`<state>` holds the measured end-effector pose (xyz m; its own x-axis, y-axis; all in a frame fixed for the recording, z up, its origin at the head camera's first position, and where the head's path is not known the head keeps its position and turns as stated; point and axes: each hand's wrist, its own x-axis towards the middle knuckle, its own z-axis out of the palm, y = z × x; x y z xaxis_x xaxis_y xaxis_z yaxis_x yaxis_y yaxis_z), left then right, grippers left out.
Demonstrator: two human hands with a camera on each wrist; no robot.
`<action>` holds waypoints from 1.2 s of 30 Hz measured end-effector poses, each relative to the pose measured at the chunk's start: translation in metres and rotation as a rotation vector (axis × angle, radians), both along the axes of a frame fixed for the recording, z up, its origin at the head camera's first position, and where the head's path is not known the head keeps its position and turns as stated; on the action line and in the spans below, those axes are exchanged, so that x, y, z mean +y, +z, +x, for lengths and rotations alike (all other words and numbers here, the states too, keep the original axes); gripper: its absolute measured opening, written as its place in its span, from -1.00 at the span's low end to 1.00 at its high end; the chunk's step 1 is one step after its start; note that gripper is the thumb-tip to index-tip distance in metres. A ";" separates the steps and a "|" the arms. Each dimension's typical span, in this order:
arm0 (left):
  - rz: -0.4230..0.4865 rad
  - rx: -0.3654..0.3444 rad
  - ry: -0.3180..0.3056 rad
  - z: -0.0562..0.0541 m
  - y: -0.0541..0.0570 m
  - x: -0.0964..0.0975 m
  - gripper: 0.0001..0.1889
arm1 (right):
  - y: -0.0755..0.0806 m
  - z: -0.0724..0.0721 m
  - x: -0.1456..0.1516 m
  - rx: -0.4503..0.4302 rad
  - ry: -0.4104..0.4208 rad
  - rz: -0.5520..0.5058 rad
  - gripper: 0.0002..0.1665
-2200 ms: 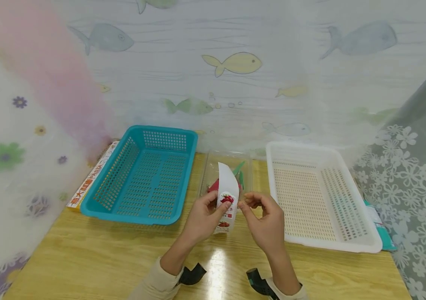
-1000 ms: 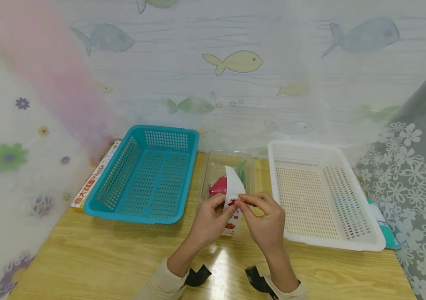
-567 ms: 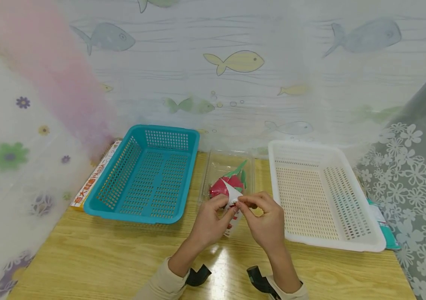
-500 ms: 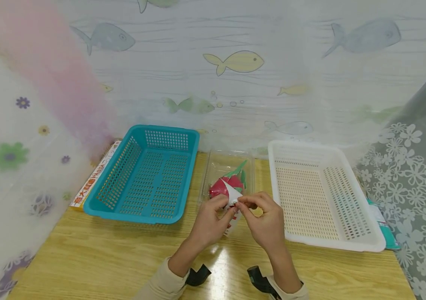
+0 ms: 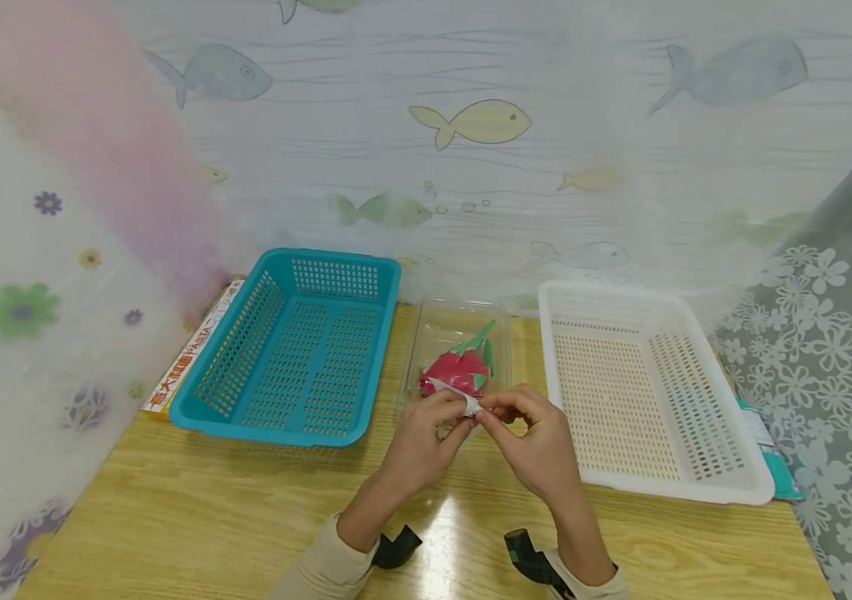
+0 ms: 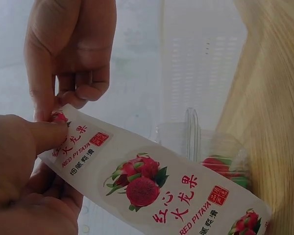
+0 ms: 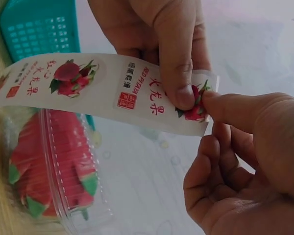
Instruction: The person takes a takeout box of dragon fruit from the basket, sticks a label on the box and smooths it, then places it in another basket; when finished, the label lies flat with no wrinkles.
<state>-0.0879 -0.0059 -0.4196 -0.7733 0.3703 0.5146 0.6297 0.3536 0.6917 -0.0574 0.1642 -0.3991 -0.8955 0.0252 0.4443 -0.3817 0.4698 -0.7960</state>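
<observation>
My left hand (image 5: 422, 437) pinches a strip of white stickers (image 6: 137, 171), its thumb flat on the printed face near one end. Each label shows red dragon fruit and the words "RED PITAYA". My right hand (image 7: 255, 147) pinches that same end, fingertips right at the strip's edge beside the left thumb. Seen from the head view, the strip is nearly edge-on, mostly behind the fingers. Just beyond both hands is a clear plastic box (image 5: 414, 333) with a red dragon fruit (image 5: 456, 371) with green tips inside.
A blue perforated basket (image 5: 276, 433) stands to the left, with a pasta box (image 5: 189, 358) along its outer side. On the right is a white basket (image 5: 557, 367), a teal packet (image 5: 779, 467) poking out beside it. Behind hangs a fish-patterned curtain (image 5: 471, 167).
The strip, upright at first, has tipped down and away from the head view, uncovering the dragon fruit. My right hand has moved in from the strip's side to its end, beside the left thumb.
</observation>
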 end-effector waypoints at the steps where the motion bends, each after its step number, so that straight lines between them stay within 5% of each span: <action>1: 0.003 -0.006 0.003 0.000 0.000 0.000 -0.95 | 0.000 0.000 0.000 0.001 -0.006 -0.003 -0.87; 10: 0.063 -0.125 0.014 0.003 0.001 0.002 -0.96 | -0.003 -0.003 -0.003 0.173 -0.074 0.022 -0.84; 16: 0.110 -0.379 -0.055 0.004 0.002 -0.001 -0.88 | -0.006 -0.003 -0.004 0.223 -0.076 0.073 -0.82; 20: 0.181 -0.514 -0.126 0.003 0.002 -0.005 -0.77 | -0.008 -0.003 -0.003 0.207 -0.074 0.146 -0.83; 26: 0.181 -0.623 -0.107 -0.001 0.003 -0.006 -0.55 | -0.002 0.001 0.001 0.131 -0.012 0.282 -0.83; 36: 0.196 -0.806 -0.215 -0.006 -0.004 -0.008 -0.57 | 0.012 0.016 0.009 -0.011 0.125 0.378 -0.78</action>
<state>-0.0943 -0.0142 -0.4234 -0.8536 0.5128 -0.0920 -0.0406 0.1105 0.9930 -0.0417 0.1729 -0.3868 -0.8863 -0.2476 0.3913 -0.4464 0.6812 -0.5803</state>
